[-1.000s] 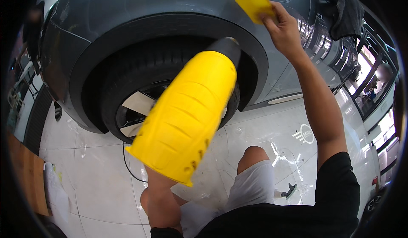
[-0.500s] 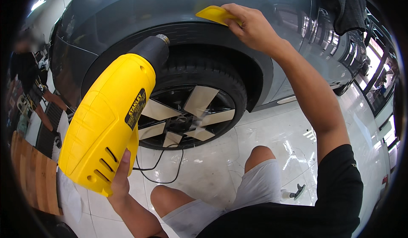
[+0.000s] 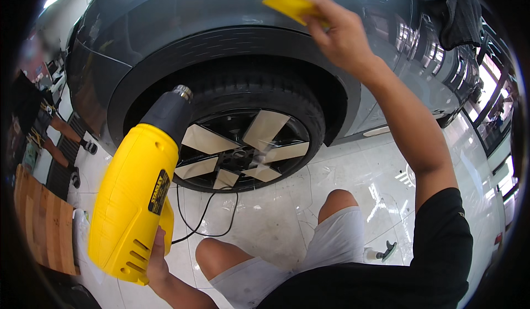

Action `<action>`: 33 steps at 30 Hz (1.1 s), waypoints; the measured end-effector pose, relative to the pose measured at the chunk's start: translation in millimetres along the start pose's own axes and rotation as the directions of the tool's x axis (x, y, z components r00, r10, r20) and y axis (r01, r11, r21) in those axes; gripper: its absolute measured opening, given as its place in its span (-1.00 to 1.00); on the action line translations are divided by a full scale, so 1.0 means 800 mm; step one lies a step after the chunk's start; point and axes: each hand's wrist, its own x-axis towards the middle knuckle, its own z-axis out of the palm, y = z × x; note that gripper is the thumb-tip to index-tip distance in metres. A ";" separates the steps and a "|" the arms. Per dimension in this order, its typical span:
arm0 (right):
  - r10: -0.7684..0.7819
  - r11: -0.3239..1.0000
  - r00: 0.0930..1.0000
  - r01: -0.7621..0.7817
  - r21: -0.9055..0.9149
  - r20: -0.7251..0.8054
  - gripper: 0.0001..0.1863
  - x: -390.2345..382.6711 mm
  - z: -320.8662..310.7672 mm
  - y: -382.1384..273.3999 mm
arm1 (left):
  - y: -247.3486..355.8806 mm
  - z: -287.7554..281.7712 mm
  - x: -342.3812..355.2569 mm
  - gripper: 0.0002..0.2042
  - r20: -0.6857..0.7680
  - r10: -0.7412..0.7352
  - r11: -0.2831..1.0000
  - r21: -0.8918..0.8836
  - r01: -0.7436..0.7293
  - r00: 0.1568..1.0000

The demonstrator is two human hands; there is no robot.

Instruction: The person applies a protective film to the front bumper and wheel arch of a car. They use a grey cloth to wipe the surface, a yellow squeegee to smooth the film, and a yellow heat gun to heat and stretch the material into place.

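Note:
My left hand (image 3: pixel 158 262) is closed around the handle of a yellow heat gun (image 3: pixel 132 193). Its black barrel and metal nozzle point up and away, in front of the wheel (image 3: pixel 240 154). Most of my left fingers are hidden behind the gun's body. Between the fingers of my right hand (image 3: pixel 345 36) is a yellow squeegee card (image 3: pixel 290 6), slightly blurred. The card is by the grey car's fender (image 3: pixel 221 11), above the black wheel arch trim (image 3: pixel 221 44); whether it touches the panel I cannot tell.
A black cord (image 3: pixel 207 220) loops on the white tiled floor (image 3: pixel 265 220) below the wheel. To the left are a wooden bench (image 3: pixel 41 220) and another person (image 3: pixel 41 116). A dark cloth (image 3: pixel 458 11) hangs at upper right. A green-headed spray bottle (image 3: pixel 386 252) lies beside my leg.
The heat gun has dropped lower, its nozzle moving from the arch trim down in front of the tyre. My right hand with the squeegee card has shifted slightly right.

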 end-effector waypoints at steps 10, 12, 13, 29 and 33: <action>-0.155 0.977 0.980 0.172 -0.130 0.126 -0.75 0.014 0.033 -0.015 | -0.013 -0.014 -0.004 -0.56 0.022 0.070 0.981 -0.183 -0.065 0.997; -0.177 0.964 0.973 0.201 -0.174 0.147 -0.74 0.017 0.038 -0.017 | -0.019 -0.026 0.002 -0.54 0.033 0.101 0.981 -0.169 -0.094 0.994; -0.187 0.956 0.969 0.216 -0.196 0.159 -0.74 0.018 0.040 -0.018 | -0.022 -0.032 0.005 -0.52 0.040 0.116 0.981 -0.164 -0.108 0.992; 0.224 0.970 0.972 -0.215 0.113 -0.074 -0.72 0.034 0.011 -0.027 | -0.027 -0.028 0.020 -0.52 0.042 0.140 0.968 -0.214 -0.128 0.989; 0.218 0.970 0.976 -0.217 0.107 -0.001 -0.72 0.033 0.025 -0.032 | -0.034 0.029 0.015 -0.34 -0.033 -0.046 0.900 -0.435 0.027 0.998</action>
